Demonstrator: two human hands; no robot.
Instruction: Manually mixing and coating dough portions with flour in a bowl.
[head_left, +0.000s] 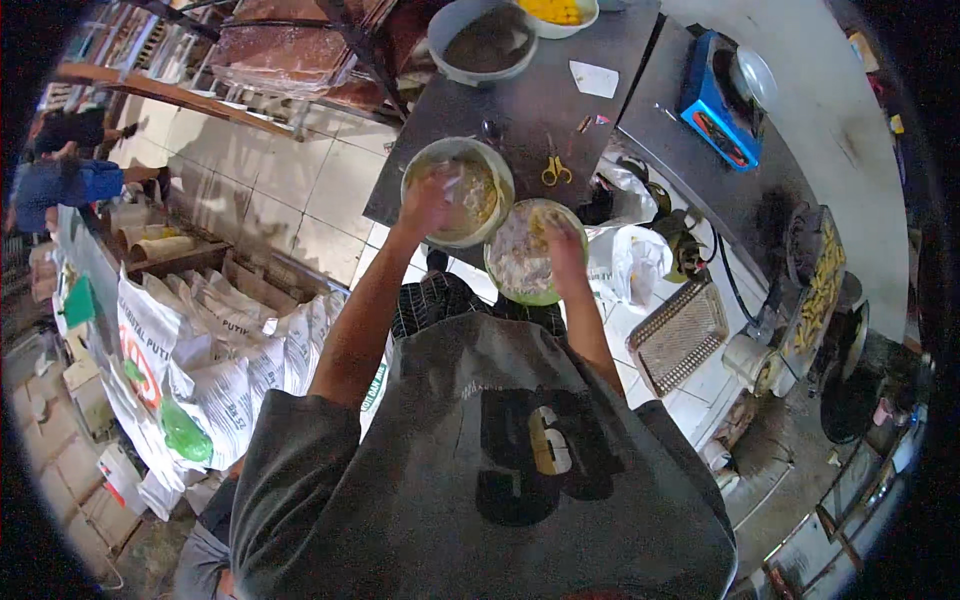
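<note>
The left hand [428, 203] is sunk in wet, yellowish batter in a round metal bowl [492, 165] on the grey steel table [540, 100]. The right hand [562, 243] is pressed into pale crumbs in a green-rimmed bowl [503, 275]. Neither grip can be made out.

Left hand [428, 203] in batter bowl [458, 190]; right hand [563, 243] in green bowl [522, 252].

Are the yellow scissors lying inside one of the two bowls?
No, the yellow scissors lie on the grey table, just beyond the cream bowl and the green bowl.
</note>
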